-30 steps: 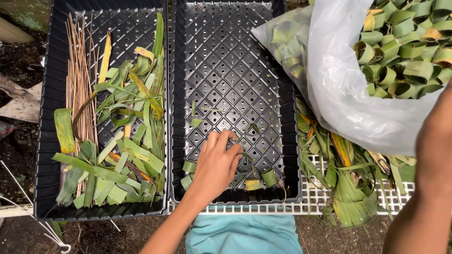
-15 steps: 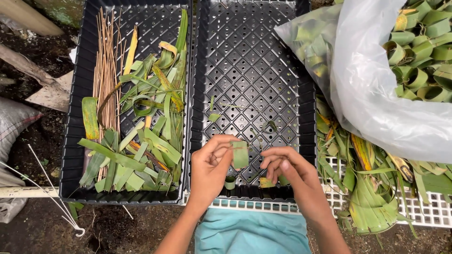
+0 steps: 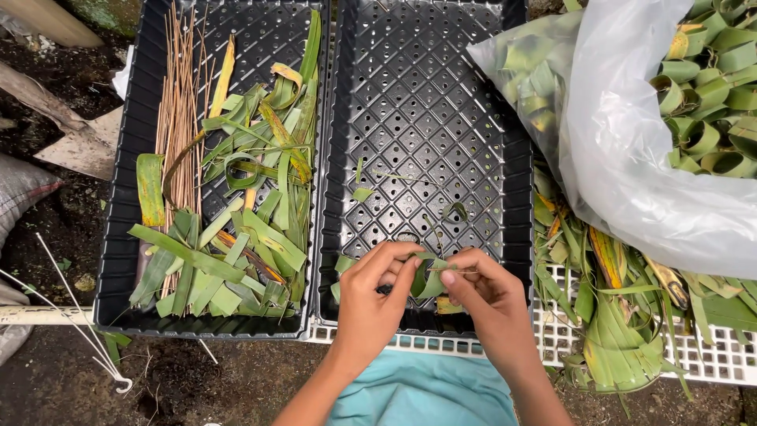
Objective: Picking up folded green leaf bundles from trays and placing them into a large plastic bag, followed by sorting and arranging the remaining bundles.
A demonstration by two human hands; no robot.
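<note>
Green folded strip of palm leaf sits pinched between both hands, left hand and right hand closed on it, above the black perforated plastic tray.

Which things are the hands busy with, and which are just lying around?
In use:
- left hand and right hand, pinching one green leaf strip between them
- black perforated tray under the hands

Lying about:
- left tray of cut leaves
- bundle of thin brown sticks
- clear plastic bag
- rolled leaf rings
- loose leaf pile
</note>
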